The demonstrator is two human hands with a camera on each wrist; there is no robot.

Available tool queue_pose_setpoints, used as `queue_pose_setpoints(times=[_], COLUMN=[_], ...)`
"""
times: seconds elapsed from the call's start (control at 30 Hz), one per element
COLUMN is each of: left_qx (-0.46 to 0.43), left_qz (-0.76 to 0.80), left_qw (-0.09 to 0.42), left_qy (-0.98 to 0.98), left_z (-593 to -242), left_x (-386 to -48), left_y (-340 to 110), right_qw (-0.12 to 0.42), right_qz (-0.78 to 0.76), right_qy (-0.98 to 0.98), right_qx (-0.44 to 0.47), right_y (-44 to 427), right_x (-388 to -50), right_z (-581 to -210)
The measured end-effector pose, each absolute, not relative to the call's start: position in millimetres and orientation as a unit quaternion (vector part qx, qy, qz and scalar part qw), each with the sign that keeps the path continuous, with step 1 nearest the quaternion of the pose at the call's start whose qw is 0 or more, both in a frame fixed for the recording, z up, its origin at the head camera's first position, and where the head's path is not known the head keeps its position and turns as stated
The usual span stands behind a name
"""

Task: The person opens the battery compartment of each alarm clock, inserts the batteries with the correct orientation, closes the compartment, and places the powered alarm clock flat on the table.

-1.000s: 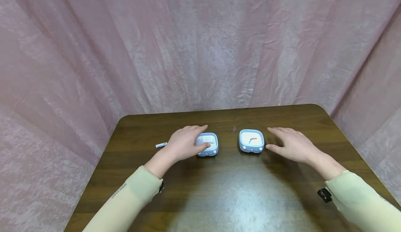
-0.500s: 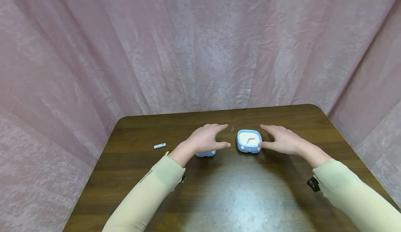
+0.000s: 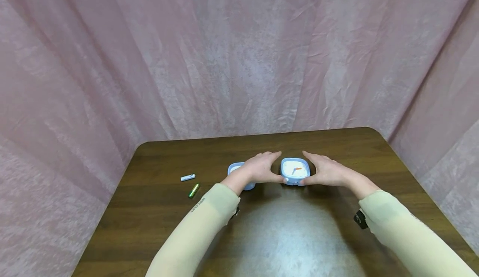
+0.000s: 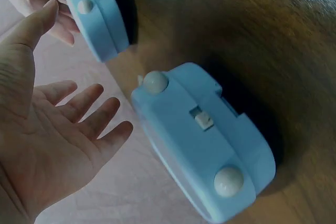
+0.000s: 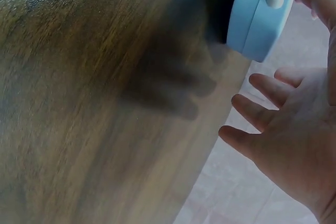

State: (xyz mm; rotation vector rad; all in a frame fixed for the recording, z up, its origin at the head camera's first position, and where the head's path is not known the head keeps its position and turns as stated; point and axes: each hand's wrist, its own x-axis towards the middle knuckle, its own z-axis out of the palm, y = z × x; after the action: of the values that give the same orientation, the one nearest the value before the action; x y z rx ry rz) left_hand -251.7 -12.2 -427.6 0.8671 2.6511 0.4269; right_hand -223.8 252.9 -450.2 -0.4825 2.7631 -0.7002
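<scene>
Two light blue alarm clocks lie face up on the wooden table. Both my hands frame the right-hand clock [image 3: 295,168], whose white face and orange hand show between them. At its left side is my left hand [image 3: 259,169], fingers spread, thumb by the front left button. From the right comes my right hand [image 3: 329,171], its thumb close to the front right corner; whether either thumb touches is hard to tell. The other clock [image 4: 194,135] sits under my left wrist, partly hidden in the head view. In the right wrist view, my fingers [image 5: 254,111] are spread apart beside the clock.
Left of the clocks lie a white-and-blue battery [image 3: 188,177] and a green battery [image 3: 193,191]. The dark wooden table [image 3: 161,160] has rounded back corners. Behind it hangs a pink curtain [image 3: 239,60].
My left hand has moved right, from over the left clock to the right clock's side. My right hand has come in slightly leftward. The green battery has come into sight.
</scene>
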Motion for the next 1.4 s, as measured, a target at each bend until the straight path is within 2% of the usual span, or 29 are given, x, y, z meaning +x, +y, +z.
queue_pose_setpoints(times=[0.43,0.67,1.4], left_qx=[0.290,0.293,0.302], left_qz=[0.146,0.145,0.172], left_qw=[0.166,0.160,0.185], left_qy=[0.931,0.931,0.919], left_z=[-449.1,-448.4,-456.4], left_x=[-254.3,-254.4,-268.3], left_y=[2.1,5.9,19.7], right_qw=[0.152,0.150,0.148], right_qz=[-0.289,-0.299,-0.298], right_qy=[0.930,0.926,0.925], right_qx=[-0.170,-0.175,-0.185], right_y=[245.7,243.1,247.2], right_x=[-228.0,-230.0,-240.1], right_z=[-465.4,-467.7,-468.4])
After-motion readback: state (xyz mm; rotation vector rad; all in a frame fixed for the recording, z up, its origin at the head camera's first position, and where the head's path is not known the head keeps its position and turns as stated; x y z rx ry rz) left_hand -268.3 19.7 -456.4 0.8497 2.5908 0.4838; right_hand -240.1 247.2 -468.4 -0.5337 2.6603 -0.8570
